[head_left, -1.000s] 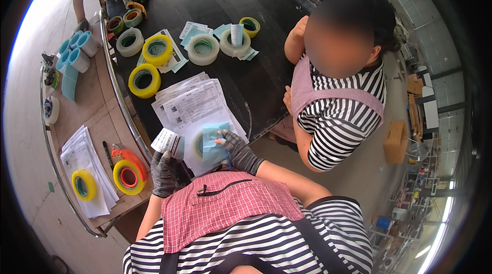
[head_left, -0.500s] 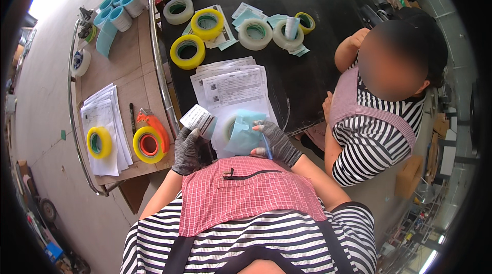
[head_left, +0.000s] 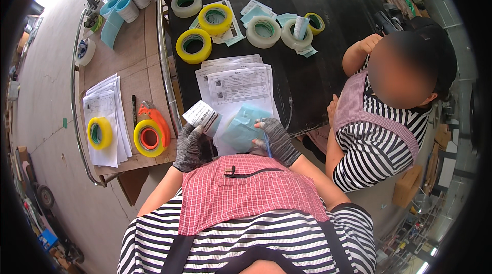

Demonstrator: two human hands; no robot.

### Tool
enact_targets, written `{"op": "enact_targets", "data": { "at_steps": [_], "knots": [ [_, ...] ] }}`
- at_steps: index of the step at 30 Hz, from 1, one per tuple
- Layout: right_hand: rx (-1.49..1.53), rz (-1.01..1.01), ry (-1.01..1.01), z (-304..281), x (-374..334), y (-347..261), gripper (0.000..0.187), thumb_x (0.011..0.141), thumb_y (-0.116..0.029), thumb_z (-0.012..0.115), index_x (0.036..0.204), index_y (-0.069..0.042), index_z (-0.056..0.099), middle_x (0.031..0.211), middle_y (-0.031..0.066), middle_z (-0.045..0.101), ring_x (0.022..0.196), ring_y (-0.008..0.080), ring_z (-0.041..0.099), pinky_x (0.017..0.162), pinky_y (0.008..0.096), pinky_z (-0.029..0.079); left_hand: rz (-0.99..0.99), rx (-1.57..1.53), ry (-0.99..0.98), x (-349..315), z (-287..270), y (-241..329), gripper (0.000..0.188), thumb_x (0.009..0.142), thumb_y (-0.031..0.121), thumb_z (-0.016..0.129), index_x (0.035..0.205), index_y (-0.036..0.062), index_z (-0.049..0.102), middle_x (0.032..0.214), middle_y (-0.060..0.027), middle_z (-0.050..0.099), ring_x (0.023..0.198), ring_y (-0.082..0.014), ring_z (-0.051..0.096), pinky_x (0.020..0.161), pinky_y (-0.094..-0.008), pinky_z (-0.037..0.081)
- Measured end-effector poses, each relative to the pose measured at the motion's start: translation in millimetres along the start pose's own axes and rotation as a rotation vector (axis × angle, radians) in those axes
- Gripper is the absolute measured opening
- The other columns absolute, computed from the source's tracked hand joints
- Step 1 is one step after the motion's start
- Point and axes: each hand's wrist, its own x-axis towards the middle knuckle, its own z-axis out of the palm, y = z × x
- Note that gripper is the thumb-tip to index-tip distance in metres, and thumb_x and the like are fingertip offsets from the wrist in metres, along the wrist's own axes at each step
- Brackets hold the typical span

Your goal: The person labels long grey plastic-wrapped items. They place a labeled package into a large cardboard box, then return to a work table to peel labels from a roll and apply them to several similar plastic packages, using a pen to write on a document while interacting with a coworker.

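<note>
My left hand, in a grey fingerless glove, pinches a white barcode label with pale blue backing along one side. Crumpled light blue backing paper lies by my right hand, gloved the same way, its thumb and fingertips gripping the paper's right edge. A blue pen also sits in that hand, slanting down across the palm. Beneath the blue paper are printed white sheets on the black table. Whatever lies under the blue paper is mostly hidden.
Yellow tape rolls and clear tape rolls stand farther back. On the left cart are an orange tape dispenser, a marker, papers and blue label rolls. A co-worker is close on the right.
The blue paper has spread left over the tape roll that showed beside it. My hands have barely moved, and the whole view has shifted slightly.
</note>
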Motion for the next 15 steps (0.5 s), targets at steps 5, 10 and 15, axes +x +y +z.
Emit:
{"op": "enact_targets", "data": {
  "at_steps": [5, 10, 15],
  "knots": [
    [0.005, -0.005, 0.022, 1, -2, 2, 0.045, 0.074, -0.024, 0.08, 0.111, -0.006, 0.063, 0.116, 0.0169, 0.064, 0.107, 0.0366, 0.058, 0.096, 0.0449, 0.046, -0.002, -0.015, -0.013, 1, 3, -1, 0.044, 0.092, 0.014, 0.069, 0.133, 0.0072, 0.057, 0.122, -0.008, 0.066, 0.109, -0.0229, 0.064, 0.088, -0.0374, 0.054],
    [0.007, -0.009, 0.032, -2, -3, -1, 0.043, 0.074, -0.023, 0.08, 0.11, -0.006, 0.063, 0.113, 0.016, 0.064, 0.106, 0.0359, 0.058, 0.095, 0.0445, 0.047, -0.009, -0.022, -0.001, -1, 6, -5, 0.043, 0.091, 0.013, 0.068, 0.132, 0.0075, 0.058, 0.122, -0.0078, 0.066, 0.107, -0.0219, 0.064, 0.089, -0.0365, 0.053],
    [0.012, -0.006, 0.036, -3, -4, -2, 0.041, 0.075, -0.021, 0.079, 0.11, -0.007, 0.063, 0.111, 0.0152, 0.065, 0.105, 0.0355, 0.058, 0.094, 0.0442, 0.047, -0.026, -0.044, -0.023, -4, 11, -3, 0.043, 0.09, 0.015, 0.071, 0.131, 0.0077, 0.058, 0.122, -0.0081, 0.066, 0.108, -0.0215, 0.064, 0.089, -0.0361, 0.053]
  ]
}}
